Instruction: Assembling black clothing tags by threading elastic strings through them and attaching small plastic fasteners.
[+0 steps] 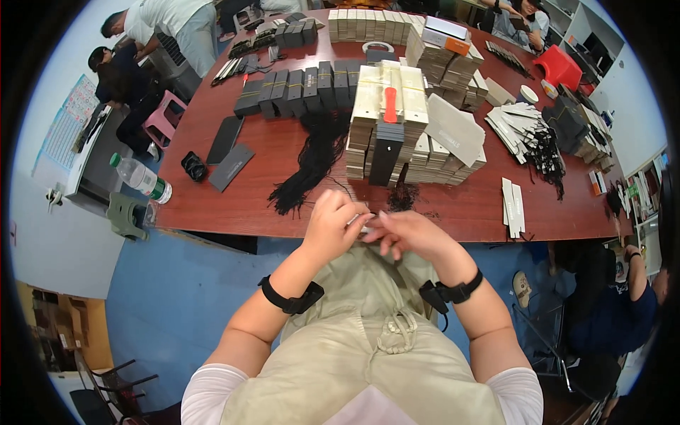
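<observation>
Both hands meet at the worktop (234, 212) edge — left hand (333, 225) and right hand (409, 234) pinched shut on a small pale tag (361, 224). Thin black cords (312, 159) lie near; one could snag or slip out, I'd judge.

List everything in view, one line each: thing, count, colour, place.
Small pale tag: one, whitish, pinched between both hands at the table's near edge.
Cord bundle: one, black, mid table.
Card stacks: many, cream and grey, centre.
Orange-handled tool: one, atop the centre stack.
Dark boxes: a row, black, left of centre.
Water bottle: one, clear with green cap, left table corner.
Stool: one, pink, floor at left.
Table: one, reddish brown.
Other people: several, around the far and right edges.
Left hand: fingers on the tag.
Right hand: fingers on the tag.
</observation>
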A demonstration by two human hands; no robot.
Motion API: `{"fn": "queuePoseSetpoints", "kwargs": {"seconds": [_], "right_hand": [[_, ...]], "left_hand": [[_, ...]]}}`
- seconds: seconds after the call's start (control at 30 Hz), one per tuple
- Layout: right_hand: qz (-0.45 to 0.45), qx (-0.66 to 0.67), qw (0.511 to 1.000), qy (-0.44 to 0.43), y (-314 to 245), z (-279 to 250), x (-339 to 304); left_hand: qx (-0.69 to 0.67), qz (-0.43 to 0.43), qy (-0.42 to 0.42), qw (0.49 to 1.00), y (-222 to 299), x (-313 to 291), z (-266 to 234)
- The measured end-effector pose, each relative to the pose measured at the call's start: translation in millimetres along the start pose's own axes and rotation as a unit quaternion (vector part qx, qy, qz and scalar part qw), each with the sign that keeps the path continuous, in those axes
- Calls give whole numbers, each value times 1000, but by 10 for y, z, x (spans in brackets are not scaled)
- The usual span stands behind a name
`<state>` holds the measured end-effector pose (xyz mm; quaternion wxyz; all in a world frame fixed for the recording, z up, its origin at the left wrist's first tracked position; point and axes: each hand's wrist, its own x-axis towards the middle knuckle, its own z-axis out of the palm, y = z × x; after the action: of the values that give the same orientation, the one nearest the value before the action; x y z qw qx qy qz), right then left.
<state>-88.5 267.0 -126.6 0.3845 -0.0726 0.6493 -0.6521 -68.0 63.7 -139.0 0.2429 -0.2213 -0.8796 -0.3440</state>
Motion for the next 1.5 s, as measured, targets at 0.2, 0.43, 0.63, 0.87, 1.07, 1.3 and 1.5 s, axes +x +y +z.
{"fn": "queuePoseSetpoints", "kwargs": {"seconds": [0.2, 0.43, 0.63, 0.87, 1.07, 1.3, 1.5], "right_hand": [[-68, 217, 972, 59, -50, 260, 450], [-137, 182, 974, 8, -52, 487, 525], [-102, -35, 991, -83, -40, 658, 370], [-64, -129, 984, -102, 148, 524, 357], [-144, 41, 987, 66, 50, 424, 388], [-217, -125, 942, 223, -4, 562, 427], [-300, -352, 852, 247, 212, 566, 457]], "left_hand": [[-153, -161, -67, 973, -28, -224, -109], [-683, -353, 3, 639, -438, -367, -119], [-710, -410, 8, 573, -614, -76, -230], [-674, -381, 115, 622, -728, 149, -349], [-569, -372, 39, 732, -368, -59, -138], [-638, -395, 69, 657, -269, -126, 128], [-626, -410, 26, 662, -181, -118, 122]]}}
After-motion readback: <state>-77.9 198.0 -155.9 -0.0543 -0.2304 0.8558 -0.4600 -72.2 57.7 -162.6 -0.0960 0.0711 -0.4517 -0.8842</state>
